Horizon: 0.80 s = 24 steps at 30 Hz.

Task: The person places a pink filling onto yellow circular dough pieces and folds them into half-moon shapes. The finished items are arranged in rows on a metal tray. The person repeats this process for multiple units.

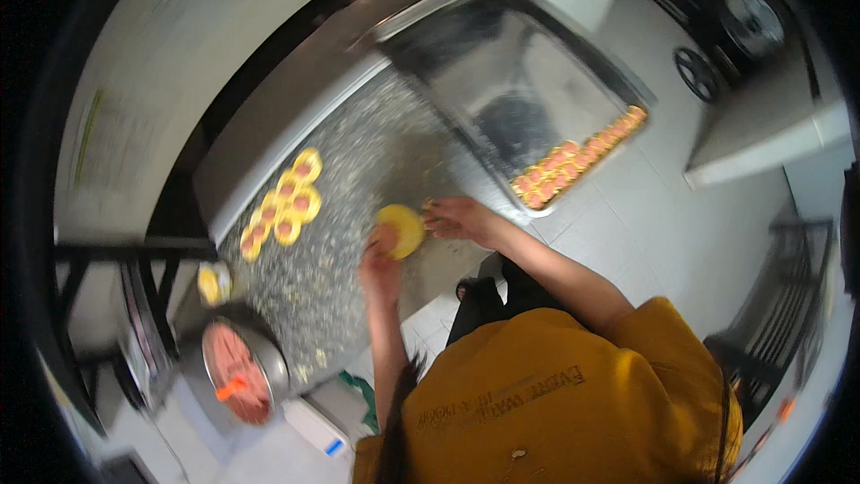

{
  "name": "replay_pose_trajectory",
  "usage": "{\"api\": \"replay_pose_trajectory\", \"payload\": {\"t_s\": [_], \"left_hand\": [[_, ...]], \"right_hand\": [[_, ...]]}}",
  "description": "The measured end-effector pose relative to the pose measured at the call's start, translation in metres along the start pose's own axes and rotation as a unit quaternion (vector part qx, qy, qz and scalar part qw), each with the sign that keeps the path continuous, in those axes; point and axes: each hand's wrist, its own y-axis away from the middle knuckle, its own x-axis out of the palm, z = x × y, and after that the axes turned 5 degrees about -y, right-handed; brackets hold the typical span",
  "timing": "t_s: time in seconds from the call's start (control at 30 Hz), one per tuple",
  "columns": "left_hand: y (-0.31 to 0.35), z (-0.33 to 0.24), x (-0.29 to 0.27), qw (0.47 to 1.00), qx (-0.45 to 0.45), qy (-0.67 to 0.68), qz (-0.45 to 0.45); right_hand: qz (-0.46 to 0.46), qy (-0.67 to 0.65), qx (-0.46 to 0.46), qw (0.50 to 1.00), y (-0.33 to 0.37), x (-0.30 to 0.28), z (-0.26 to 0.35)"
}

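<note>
A round yellow thing [405, 229], a shallow bowl or a dough round, is held in my left hand [382, 262] over the near edge of the speckled counter. My right hand [459, 218] is at its right side, fingers drawn together around something small and blurred. To the left on the counter, several yellow dough rounds [305, 203] lie in a cluster, each with a dab of pink filling. Small filled pieces [573, 166] with pink tops stand in rows along the near side of a large metal tray [528, 81].
A metal pot of pink filling [235, 350] with an orange-handled tool [231, 388] stands at the lower left. Beside it are a small tub with yellow contents [213, 284] and a white device [315, 427]. A dark slatted chair [778, 305] stands at the right.
</note>
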Motion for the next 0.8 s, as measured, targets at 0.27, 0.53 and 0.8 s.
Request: {"api": "replay_pose_trajectory", "payload": {"t_s": [0.27,0.53,0.8], "left_hand": [[0.014,0.053,-0.01,0.893,0.019,-0.446,-0.051],[0.025,0.05,-0.012,0.917,0.035,-0.398,-0.013],[0.026,0.03,0.008,0.969,-0.043,-0.243,0.007]], "right_hand": [[-0.127,0.49,-0.164,0.847,-0.025,-0.037,-0.064],[-0.117,0.174,-0.109,0.972,-0.003,-0.025,-0.063],[-0.048,0.235,-0.166,0.957,-0.001,-0.025,-0.068]]}}
